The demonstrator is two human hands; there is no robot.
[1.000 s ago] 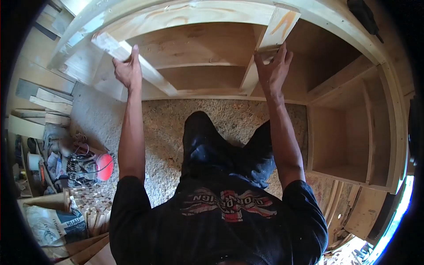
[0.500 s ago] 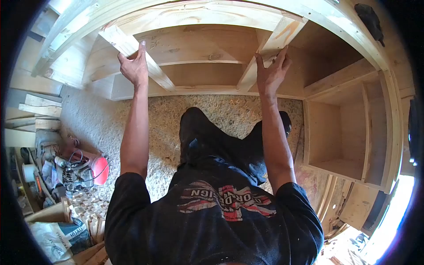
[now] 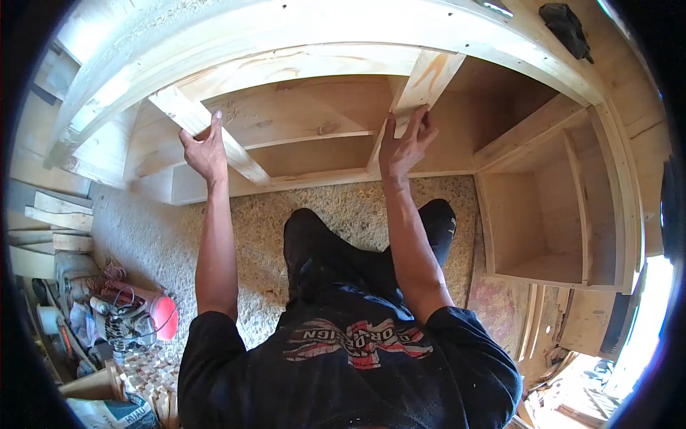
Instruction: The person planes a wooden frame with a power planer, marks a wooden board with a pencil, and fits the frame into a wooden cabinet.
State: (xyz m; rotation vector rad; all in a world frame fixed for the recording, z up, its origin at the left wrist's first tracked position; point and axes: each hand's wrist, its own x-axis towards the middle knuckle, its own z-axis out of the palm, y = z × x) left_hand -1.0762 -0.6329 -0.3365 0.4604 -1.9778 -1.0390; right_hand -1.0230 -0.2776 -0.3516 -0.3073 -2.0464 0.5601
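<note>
I face a large pale wooden shelf unit (image 3: 336, 43) with open compartments. My left hand (image 3: 206, 151) grips the front edge of its left upright divider (image 3: 184, 114), fingers wrapped round the board. My right hand (image 3: 404, 143) is pressed against the front edge of the right upright divider (image 3: 423, 82), fingers spread along the wood. Between the two dividers a horizontal shelf (image 3: 300, 136) runs across the compartment. My dark trousers and shoes show below, over a chipboard floor (image 3: 343, 200).
Smaller cubbies (image 3: 543, 214) sit at the right of the unit. A dark object (image 3: 564, 25) lies on top at the upper right. Loose planks (image 3: 50, 214), a red tool with cables (image 3: 153, 311) and a bag (image 3: 107, 411) clutter the floor at left.
Both hands have come lower and leftward in view along the dividers as my head shifted; the right hand has slid down the right divider. The grip on both boards persists.
</note>
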